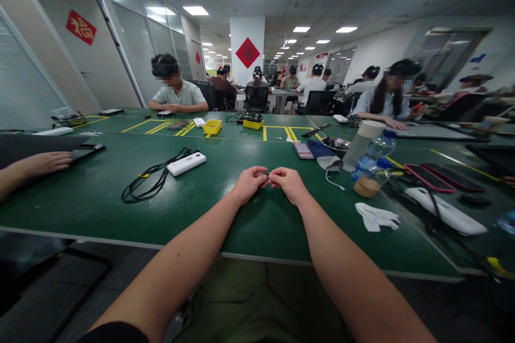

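My left hand (250, 182) and my right hand (288, 183) meet fingertip to fingertip just above the green table (209, 209). Both are closed in a pinch around a small dark object (266, 175). Most of it is hidden by the fingers, and its kind is too small to make out. Left of my hands lies a white power bank (187, 163) with a coiled black cable (148, 177) beside it. To the right, a crumpled white tissue (377, 217) rests on the table.
On the right stand a pale tumbler (361, 144), a plastic bottle (378, 150) and a metal bowl (337, 143). Phones (429, 178) and a white power strip-like device (444, 210) lie beyond. Yellow trays (212, 127) sit farther back. A co-worker's hand (50, 163) rests at left.
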Demonstrator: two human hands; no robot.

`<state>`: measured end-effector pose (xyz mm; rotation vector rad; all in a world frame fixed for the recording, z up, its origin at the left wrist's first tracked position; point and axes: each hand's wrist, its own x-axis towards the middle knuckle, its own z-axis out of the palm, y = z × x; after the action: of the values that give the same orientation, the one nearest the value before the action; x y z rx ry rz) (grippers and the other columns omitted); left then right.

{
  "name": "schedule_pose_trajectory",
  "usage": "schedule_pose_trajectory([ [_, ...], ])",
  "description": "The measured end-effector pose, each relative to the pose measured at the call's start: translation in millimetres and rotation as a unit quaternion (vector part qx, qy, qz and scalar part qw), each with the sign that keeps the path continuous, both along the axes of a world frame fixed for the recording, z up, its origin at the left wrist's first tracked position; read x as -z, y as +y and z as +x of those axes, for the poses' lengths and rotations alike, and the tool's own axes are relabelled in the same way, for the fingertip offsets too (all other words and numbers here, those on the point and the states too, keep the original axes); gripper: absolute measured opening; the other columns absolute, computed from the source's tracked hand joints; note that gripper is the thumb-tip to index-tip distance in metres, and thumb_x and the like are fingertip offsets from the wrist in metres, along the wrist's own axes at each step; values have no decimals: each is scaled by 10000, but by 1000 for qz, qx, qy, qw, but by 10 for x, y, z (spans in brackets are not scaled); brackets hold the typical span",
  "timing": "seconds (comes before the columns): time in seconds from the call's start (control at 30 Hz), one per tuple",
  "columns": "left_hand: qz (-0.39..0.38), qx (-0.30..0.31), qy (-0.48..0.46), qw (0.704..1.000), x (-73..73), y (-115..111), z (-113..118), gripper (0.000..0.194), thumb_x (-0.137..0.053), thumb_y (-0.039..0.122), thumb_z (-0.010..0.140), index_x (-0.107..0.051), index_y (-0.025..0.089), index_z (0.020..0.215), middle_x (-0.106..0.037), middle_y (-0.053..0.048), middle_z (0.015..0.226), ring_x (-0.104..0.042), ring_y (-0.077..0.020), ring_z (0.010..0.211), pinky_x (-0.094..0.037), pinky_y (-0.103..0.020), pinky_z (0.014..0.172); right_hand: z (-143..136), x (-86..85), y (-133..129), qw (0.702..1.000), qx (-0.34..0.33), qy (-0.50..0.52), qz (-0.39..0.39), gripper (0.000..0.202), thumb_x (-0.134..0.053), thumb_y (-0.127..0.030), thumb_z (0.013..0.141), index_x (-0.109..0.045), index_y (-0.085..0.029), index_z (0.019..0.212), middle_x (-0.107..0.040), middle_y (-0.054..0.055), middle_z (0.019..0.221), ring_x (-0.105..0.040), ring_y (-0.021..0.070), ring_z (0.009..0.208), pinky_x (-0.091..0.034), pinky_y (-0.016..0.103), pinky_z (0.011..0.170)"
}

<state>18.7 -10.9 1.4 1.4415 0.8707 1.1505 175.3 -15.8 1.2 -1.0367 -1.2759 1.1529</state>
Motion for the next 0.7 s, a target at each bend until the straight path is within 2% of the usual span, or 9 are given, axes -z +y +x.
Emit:
schedule_pose_trajectory([
  [0.1, -7, -10, 5, 1000, -7, 7, 5, 208, -633, 161, 708, -641, 110, 909, -645, -27, 686, -550, -86, 550, -437, -197, 542, -1, 5, -6, 999, -12, -24, -17, 181, -724, -242, 613, -673, -139, 752, -677, 34, 678, -620, 130, 605, -502, 244, 578],
  [0.23, -18, -22, 2, 1000, 20, 35, 24, 183, -611, 133, 709, -637, 107, 888, -639, -29, 667, -563, -93, 555, -449, -204, 547, 14, 12, 14, 998, 10, -70, 1, 177, -692, -200, 612, -689, -142, 780, -678, 18, 683, -571, 98, 549, -466, 226, 538],
  [0.33, -26, -25, -7, 999, 45, 58, 33, 198, -610, 124, 704, -630, 111, 901, -650, -36, 689, -591, -105, 586, -469, -217, 573, 15, 18, 21, 999, 18, -42, -16, 171, -702, -190, 599, -664, -140, 759, -661, 8, 655, -578, 93, 534, -472, 221, 529],
  [0.47, -40, -22, -5, 999, 38, 57, 30, 196, -608, 112, 703, -631, 112, 898, -663, -43, 706, -595, -106, 588, -472, -217, 577, 13, 25, 14, 999, -6, 13, -41, 158, -726, -138, 572, -643, -136, 706, -666, 22, 670, -637, 114, 603, -528, 242, 622],
  [0.7, -38, -15, -10, 999, -7, 20, 22, 217, -617, 131, 726, -646, 121, 942, -650, -25, 685, -560, -87, 554, -458, -197, 550, 20, -13, -3, 996, -18, 58, -69, 139, -724, -96, 626, -650, -138, 737, -691, 66, 741, -677, 154, 694, -561, 254, 678],
])
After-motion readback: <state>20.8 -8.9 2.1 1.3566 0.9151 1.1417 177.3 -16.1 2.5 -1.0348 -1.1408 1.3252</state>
